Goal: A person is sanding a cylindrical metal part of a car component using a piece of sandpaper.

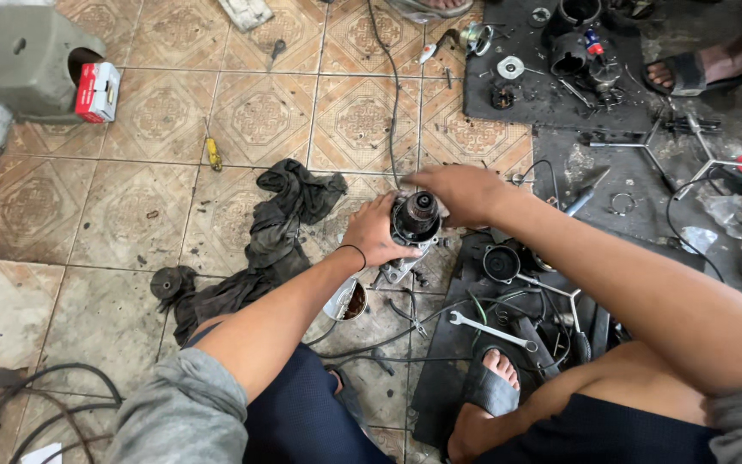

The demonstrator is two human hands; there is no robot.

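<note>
Hands on round motor housing (414,225), left hand (377,234) gripping its side, right hand (461,191) cupped on top.

A dull, greasy metal motor housing (414,225) is seen beside a limp, oil-stained dark cloth rag (281,225) to the left. Matt, dusty patterned ceramic tiles (259,116) are shown far left; a bright polished metal spanner (491,330) lies near right on black rubber matting (440,378).

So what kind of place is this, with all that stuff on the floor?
Probably a small repair workshop on a tiled floor. Both hands, left hand and right hand, hold a greasy round metal motor part. A silver steel spanner and a dirty dark cloth rag lie nearby.
</note>
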